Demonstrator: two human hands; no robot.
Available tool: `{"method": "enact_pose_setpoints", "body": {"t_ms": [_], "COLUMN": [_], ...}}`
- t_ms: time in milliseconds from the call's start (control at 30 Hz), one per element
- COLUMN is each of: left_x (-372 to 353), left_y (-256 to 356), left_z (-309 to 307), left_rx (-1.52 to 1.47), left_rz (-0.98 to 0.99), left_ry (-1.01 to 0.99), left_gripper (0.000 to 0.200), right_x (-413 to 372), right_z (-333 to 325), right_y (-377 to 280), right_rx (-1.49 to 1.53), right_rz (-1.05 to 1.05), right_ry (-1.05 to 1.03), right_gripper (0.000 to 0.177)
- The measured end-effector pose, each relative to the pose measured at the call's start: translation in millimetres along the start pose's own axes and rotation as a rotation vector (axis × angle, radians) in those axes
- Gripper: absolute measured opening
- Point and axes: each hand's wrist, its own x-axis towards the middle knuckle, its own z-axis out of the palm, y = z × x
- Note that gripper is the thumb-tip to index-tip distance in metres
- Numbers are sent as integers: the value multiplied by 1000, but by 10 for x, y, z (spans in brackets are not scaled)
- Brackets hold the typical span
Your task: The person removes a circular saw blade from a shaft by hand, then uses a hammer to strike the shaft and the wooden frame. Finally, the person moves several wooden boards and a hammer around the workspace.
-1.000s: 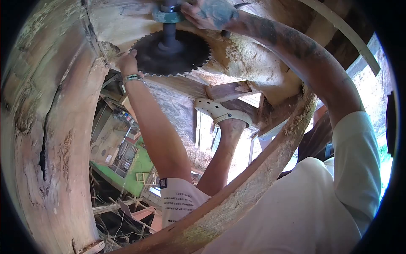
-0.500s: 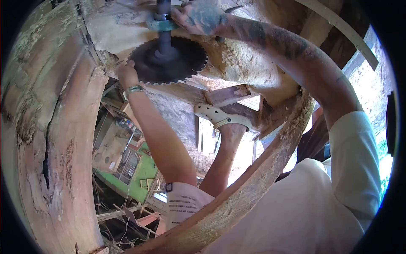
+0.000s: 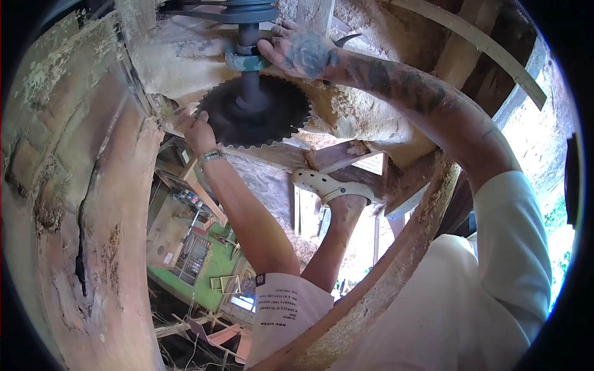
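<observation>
A dark circular saw blade (image 3: pixel 223 123) with a toothed rim sits on a metal shaft (image 3: pixel 250 86). My left hand (image 3: pixel 201 134), with a band at its wrist, is at the blade's left edge. Its thumb and fingers are closed on the rim, with the far fingertips hidden. My right hand (image 3: pixel 303 49) lies beside the shaft, its thumb against the greenish collar (image 3: pixel 244 62) and its fingers bent. What lies under that palm is hidden. Above the collar is a grooved pulley (image 3: pixel 250 11) with a belt.
A large cracked timber (image 3: pixel 93 247) fills the left side. A rough beam (image 3: pixel 371 284) crosses in front of me. My foot in a white clog (image 3: pixel 328 184) rests against framing beyond the blade. Far below lie a green floor (image 3: pixel 216 272) and wooden frames. Sawdust coats the wood.
My view has tilted, so the blade, hands and clog appear lower and slightly right. The pulley has come into sight. Both hands keep about the same places by the blade and shaft.
</observation>
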Motion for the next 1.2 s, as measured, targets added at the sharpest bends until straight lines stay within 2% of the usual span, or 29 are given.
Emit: {"method": "enact_pose_setpoints", "body": {"t_ms": [67, 167, 267, 433, 500, 567, 633, 700, 833, 867, 933, 967, 1033, 1067, 1133, 1200], "left_x": [48, -242, 70, 436, 701, 825, 1365, 1462, 746, 559, 202, 10, -611, -867, -1140, -1392], "left_y": [-5, 466, 143, 66, -69, -66, -622, -813, -181, -65, 23, 90, 409, 509, 474, 501], "left_z": [-5, -79, -84, -55, -28, -31, 109, 133, -28, -61, -153, -173, -115, -22, 175, 348], "left_rx": [-18, -14, 12, 3, 46, 220, 238, 129, -357, -479, -577, -628, -940, -1095, -994, -909], "left_rz": [-118, -263, -121, -276, -275, -213, 19, 66, -204, -271, -185, -138, -232, -277, -250, -244], "left_ry": [-16, -54, -114, -319, -397, -447, -387, -377, -431, -442, -412, -397, -238, -155, 3, 139], "left_gripper": [42, 44, 59, 64, 66, 69, 71, 70, 61, 60, 54, 51, 45, 42, 41, 43], "right_x": [-12, 5, -59, -12, -35, -55, -43, -43, -86, -94, -91, -76, -58, -63, -82, -57], "right_z": [-24, -46, 77, 12, 77, 99, 58, -60, -62, -3, 134, 121, 78, 83, 70, -19], "right_y": [-28, -19, 13, -13, -1, 38, 75, 65, 48, 72, 115, 113, 91, 100, 95, 55], "right_rx": [43, 16, -54, 4, -28, 11, 126, 180, 180, 147, 85, 99, 128, 119, 102, 129], "right_rz": [28, 11, -46, 27, -10, -37, -58, -11, -21, -54, -124, -105, -61, -64, -68, -15], "right_ry": [-34, -53, -5, -114, -52, 15, 88, 58, 124, 147, 195, 184, 159, 157, 150, 88], "right_gripper": [20, 19, 19, 20, 20, 20, 20, 14, 8, 14, 28, 28, 30, 23, 13, 14]}}
